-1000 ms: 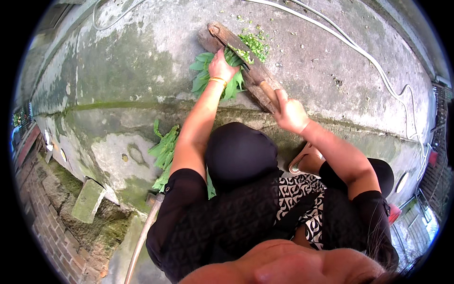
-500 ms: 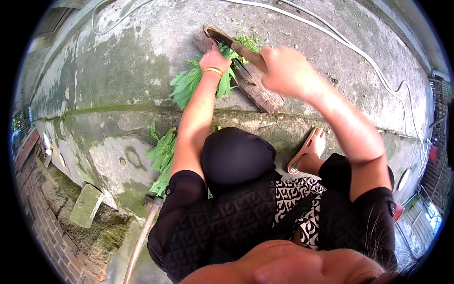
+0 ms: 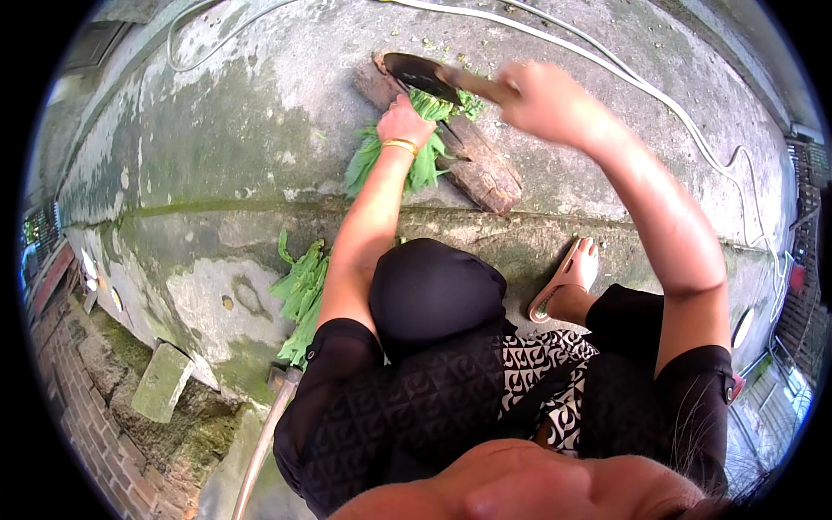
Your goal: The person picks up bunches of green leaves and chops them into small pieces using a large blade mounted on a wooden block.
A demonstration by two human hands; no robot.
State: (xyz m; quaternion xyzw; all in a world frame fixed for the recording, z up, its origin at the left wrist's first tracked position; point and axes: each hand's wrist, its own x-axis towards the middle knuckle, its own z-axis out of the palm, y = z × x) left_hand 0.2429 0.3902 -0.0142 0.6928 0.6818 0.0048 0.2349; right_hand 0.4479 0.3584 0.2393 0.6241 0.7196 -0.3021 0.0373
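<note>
A bunch of leafy greens (image 3: 367, 166) lies across a rough wooden log (image 3: 485, 173) on the concrete. My left hand (image 3: 405, 123), a gold bangle at its wrist, is closed around the bunch and presses it on the log. My right hand (image 3: 550, 102), a little blurred, grips the wooden handle of a dark-bladed cleaver (image 3: 418, 73). The broad blade is over the cut end of the greens, just beyond my left fingers; whether it touches them I cannot tell. Chopped green bits (image 3: 471, 106) are at the log's far side.
More leafy greens (image 3: 303, 299) lie by my left elbow, near a long-handled tool (image 3: 267, 433). A pale hose (image 3: 624, 74) runs along the far and right side of the concrete. My sandalled foot (image 3: 568, 282) is right of the log. A mossy block (image 3: 163, 381) sits at lower left.
My right hand has moved up and to the right, and the cleaver's blade has turned to show its flat side. My left hand and the greens have shifted slightly right.
</note>
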